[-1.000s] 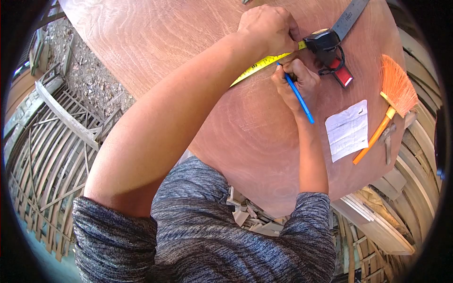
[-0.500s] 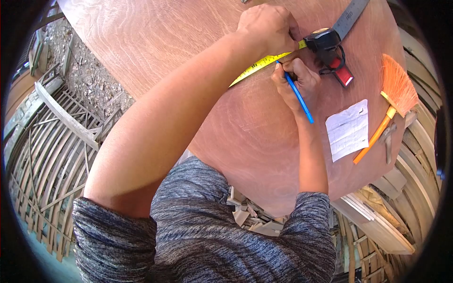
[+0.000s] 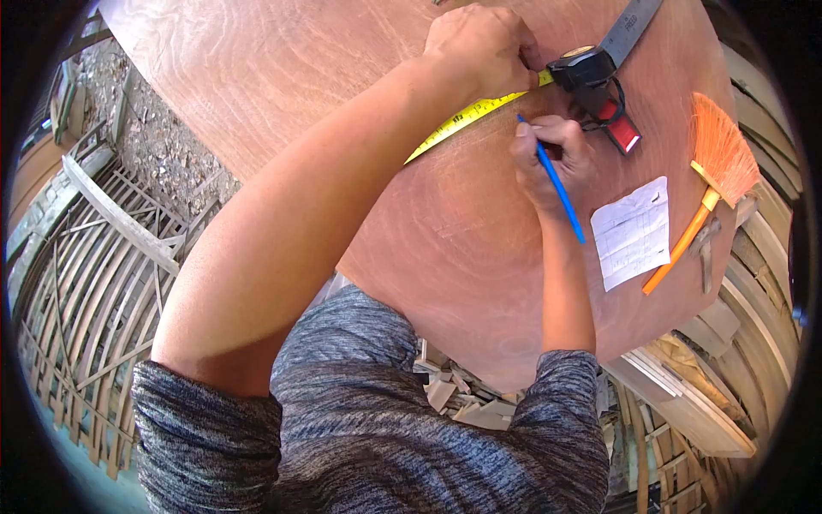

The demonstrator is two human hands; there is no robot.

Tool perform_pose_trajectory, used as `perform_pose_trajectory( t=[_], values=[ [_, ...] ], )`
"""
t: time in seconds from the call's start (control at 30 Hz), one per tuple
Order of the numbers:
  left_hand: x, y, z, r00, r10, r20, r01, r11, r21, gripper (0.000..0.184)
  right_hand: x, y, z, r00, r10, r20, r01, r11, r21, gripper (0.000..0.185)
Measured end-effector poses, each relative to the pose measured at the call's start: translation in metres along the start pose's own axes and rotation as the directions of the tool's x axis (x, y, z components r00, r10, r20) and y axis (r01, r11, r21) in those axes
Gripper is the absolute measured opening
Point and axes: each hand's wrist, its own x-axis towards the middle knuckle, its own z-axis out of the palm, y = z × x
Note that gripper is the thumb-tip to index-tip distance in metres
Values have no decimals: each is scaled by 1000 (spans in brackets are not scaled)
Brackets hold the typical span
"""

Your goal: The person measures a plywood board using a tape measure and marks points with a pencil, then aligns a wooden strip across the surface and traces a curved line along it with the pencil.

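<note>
My left hand (image 3: pixel 481 53) is closed on the yellow blade of a tape measure (image 3: pixel 585 68), beside its black case. The blade runs down-left across a reddish plywood sheet (image 3: pixel 445 231) and passes behind my forearm. In my right hand (image 3: pixel 555 163) is a blue pen (image 3: pixel 561 193), gripped with its tip just below the blade, apart from it. A red and black object with a strap (image 3: pixel 623 133) lies against the tape case. Beyond the case, a metal ruler (image 3: pixel 632 32) extends to the upper right.
On the sheet's right side lie a creased paper with writing (image 3: pixel 632 234) and an orange brush (image 3: pixel 723 150). A hammer-like tool (image 3: pixel 706 261) rests partly beneath the brush handle. Wood slats (image 3: pixel 103 300) are at the left, wood offcuts (image 3: pixel 475 403) below the sheet, and boards (image 3: pixel 685 411) at the lower right.
My right hand has moved slightly right and down, drawing the pen tip away from the tape blade. My left hand has stayed nearly in place on the blade.
</note>
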Motion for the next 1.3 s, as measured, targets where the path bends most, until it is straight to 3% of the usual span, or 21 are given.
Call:
perform_pose_trajectory(
  t=[0.1,0.13,0.2,0.3,0.43,0.53,0.63,0.73,0.77,0.83,0.97,1.03,1.07,1.13,1.23,1.3],
  values=[
    [4,-5,9,1000,9,-25,-8,1000,23,17,18,-19,-3,964,-145,-224,152,988,16,18],
    [5,-6,12,999,4,-37,-2,999,44,17,34,-15,-15,919,-373,-130,347,919,-187,23],
    [5,-4,13,1000,0,-29,2,998,60,17,71,-30,-36,838,-535,105,502,684,-529,32],
    [3,-1,11,999,0,-42,4,996,86,18,103,-35,-44,870,-385,307,493,663,-564,27],
    [4,-11,25,995,-50,-82,60,991,124,21,117,-39,-47,899,-53,435,309,779,-545,33],
    [3,-16,29,993,5,-116,8,994,111,15,119,-51,-44,891,27,453,276,761,-587,34],
    [-7,-16,28,988,78,-132,-59,988,140,30,118,-46,-42,890,55,452,255,763,-595,34],
    [-40,-25,23,979,171,-113,-169,985,28,39,118,-48,-39,900,50,432,226,795,-563,35],
    [-60,-40,25,946,247,-212,-264,963,-55,45,118,-46,-38,898,32,440,237,807,-541,36],
    [-118,-62,22,872,268,-409,-250,963,98,49,119,-40,-39,893,-8,449,258,828,-498,37],
    [-258,-134,47,703,-105,-703,195,980,48,76,119,-27,-40,896,-30,442,289,797,-531,40],
    [-322,-163,70,674,-332,-660,443,897,2,84,122,-23,-40,884,-11,466,301,778,-551,41],
    [-345,-174,81,682,-484,-549,435,871,-227,85,122,-26,-38,889,13,458,280,776,-565,41],
    [-365,-165,95,636,-560,-531,456,828,-326,85,121,-34,-38,896,68,439,236,765,-600,42],
    [-375,-186,118,587,-701,-405,331,664,-671,69,119,-34,-38,900,45,433,253,755,-605,43],
    [-375,-189,113,606,-756,-249,379,549,-745,45,119,-35,-39,901,38,432,262,746,-612,43]
  ],
)
